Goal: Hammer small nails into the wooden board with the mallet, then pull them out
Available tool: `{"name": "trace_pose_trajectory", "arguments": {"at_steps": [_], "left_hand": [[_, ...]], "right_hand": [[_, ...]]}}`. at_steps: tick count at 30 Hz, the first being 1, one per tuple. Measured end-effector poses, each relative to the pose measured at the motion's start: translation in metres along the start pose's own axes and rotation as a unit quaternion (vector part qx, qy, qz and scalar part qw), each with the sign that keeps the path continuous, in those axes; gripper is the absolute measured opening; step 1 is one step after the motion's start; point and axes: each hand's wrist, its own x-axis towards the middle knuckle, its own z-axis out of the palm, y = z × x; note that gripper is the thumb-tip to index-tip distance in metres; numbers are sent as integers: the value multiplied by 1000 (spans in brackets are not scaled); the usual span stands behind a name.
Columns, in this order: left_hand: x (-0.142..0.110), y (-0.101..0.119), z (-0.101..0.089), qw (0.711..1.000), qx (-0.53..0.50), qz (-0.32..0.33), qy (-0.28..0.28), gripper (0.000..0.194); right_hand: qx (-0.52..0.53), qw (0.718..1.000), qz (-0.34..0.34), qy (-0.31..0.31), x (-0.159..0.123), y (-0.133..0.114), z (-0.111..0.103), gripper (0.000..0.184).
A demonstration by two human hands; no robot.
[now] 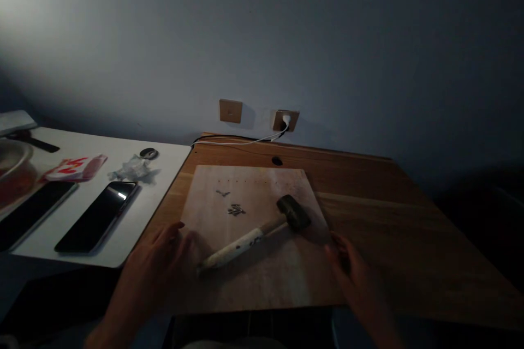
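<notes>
A pale wooden board (254,289) lies on the brown desk, with a row of small dark dots near its far edge. My left hand (153,262) holds the board's left edge, slightly blurred. At the opposite edge, my right hand (350,267) grips the board with the thumb over the top. Between the hands rests a mallet with a dark head (293,212) and a white-wrapped handle (233,248), lying diagonally. Beyond the handle are a small pile of metal nails or screws (236,210) and a few loose ones (222,193); their exact kind is too small to tell.
A white table (164,166) adjoins on the left, bearing a phone (98,218), a second dark phone-like device (35,212), crumpled clear plastic (133,169), a red-and-white packet (76,168) and a tub (14,169). Cables (241,140) run along the wall to a socket (285,120).
</notes>
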Motion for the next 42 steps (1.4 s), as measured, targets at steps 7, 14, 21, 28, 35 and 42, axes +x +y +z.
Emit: {"name": "trace_pose_trajectory", "arguments": {"at_steps": [7,14,21,28,35,42], "left_hand": [[-11,44,37,985,-116,95,-87,27],[17,62,48,974,-54,218,-45,28],[90,107,97,911,-3,380,-159,72],[98,148,105,846,-67,474,-233,75],[106,176,120,850,-36,476,-222,80],[102,193,126,807,-123,529,-233,34]], "right_hand": [[-76,995,33,59,-4,65,-68,53],[-85,980,-34,179,-42,45,-62,46],[30,978,-88,-187,-37,-30,-20,50],[106,968,-26,-228,-29,-54,-17,47],[259,949,98,-151,-62,-21,-39,38],[358,926,99,-70,-68,1,-50,74]]}}
